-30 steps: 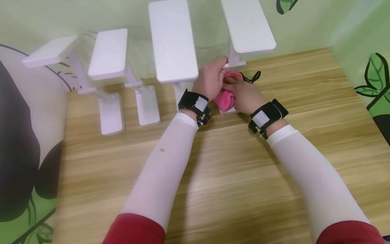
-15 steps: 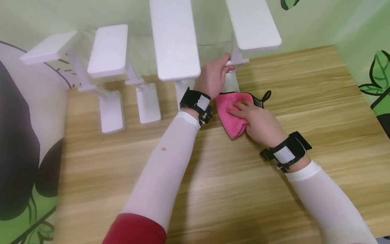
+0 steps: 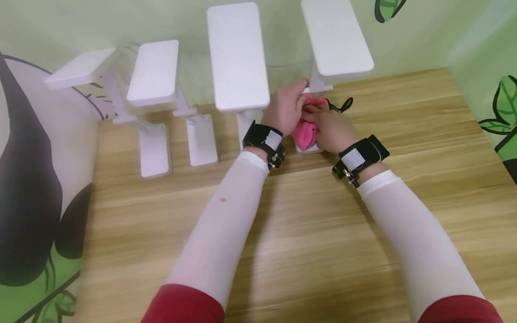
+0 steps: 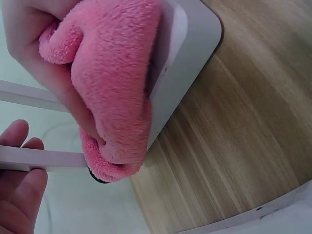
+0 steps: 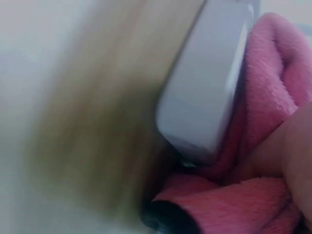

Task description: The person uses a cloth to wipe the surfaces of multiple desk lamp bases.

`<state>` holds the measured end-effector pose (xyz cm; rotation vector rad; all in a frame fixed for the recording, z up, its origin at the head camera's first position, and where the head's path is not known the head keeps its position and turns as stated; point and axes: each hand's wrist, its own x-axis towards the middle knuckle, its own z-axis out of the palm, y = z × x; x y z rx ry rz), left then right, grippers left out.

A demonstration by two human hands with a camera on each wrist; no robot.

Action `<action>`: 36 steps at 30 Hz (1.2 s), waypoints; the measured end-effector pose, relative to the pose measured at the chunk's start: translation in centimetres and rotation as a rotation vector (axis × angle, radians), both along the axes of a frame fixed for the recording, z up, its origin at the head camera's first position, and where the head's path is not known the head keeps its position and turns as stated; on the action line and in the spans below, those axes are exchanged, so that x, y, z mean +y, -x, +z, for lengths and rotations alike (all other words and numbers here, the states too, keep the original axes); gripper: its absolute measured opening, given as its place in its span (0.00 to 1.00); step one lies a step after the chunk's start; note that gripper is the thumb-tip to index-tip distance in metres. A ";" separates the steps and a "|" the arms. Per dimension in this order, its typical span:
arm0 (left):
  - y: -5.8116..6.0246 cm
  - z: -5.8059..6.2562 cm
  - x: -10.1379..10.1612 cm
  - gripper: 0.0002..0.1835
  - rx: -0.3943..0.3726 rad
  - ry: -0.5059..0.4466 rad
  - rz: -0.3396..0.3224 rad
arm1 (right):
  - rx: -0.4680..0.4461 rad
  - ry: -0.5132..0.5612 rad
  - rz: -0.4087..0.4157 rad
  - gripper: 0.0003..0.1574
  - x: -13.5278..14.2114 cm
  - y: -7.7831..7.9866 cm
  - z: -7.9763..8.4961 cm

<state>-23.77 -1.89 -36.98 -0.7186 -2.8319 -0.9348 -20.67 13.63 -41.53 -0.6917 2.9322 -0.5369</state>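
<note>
In the head view, my left hand (image 3: 284,110) grips the stem of the rightmost white desk lamp (image 3: 338,38). The left wrist view shows the left hand's fingers (image 4: 29,192) around the slim white stem (image 4: 58,158). My right hand (image 3: 333,129) holds a bunched pink cloth (image 3: 305,135) against that lamp's base (image 3: 309,150). A black loop (image 3: 346,104) sticks out from the cloth's far corner. Up close in the right wrist view, the fluffy cloth (image 5: 270,73) lies along the edge of the base (image 5: 204,73); that view is partly blurred.
Left of the hands stand three more white lamps: a large one (image 3: 239,56), a smaller one (image 3: 155,72) and one with a tilted head (image 3: 82,67). All are on a wood-grain table (image 3: 315,233) against a green painted wall (image 3: 416,40).
My right hand drew the cloth toward the front edge of the base, spreading it out, then moved it back up beside the left hand. My left hand stays on the lamp stem.
</note>
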 end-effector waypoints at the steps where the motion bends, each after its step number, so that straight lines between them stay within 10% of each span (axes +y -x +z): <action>1: 0.0 0.0 -0.1 0.09 0.001 -0.006 0.003 | 0.007 -0.003 -0.004 0.37 0.0 -0.2 -0.1; 11: 0.3 0.2 -0.7 0.13 0.040 -0.051 0.009 | 0.000 -0.043 0.038 0.40 0.9 -7.8 0.1; 25: 0.2 0.2 -0.3 0.11 0.023 -0.039 -0.009 | -0.081 0.007 0.003 0.46 0.6 1.0 0.1; 36: 0.2 0.3 -0.7 0.14 0.032 -0.057 0.028 | -0.018 -0.032 0.040 0.43 1.1 -6.6 0.0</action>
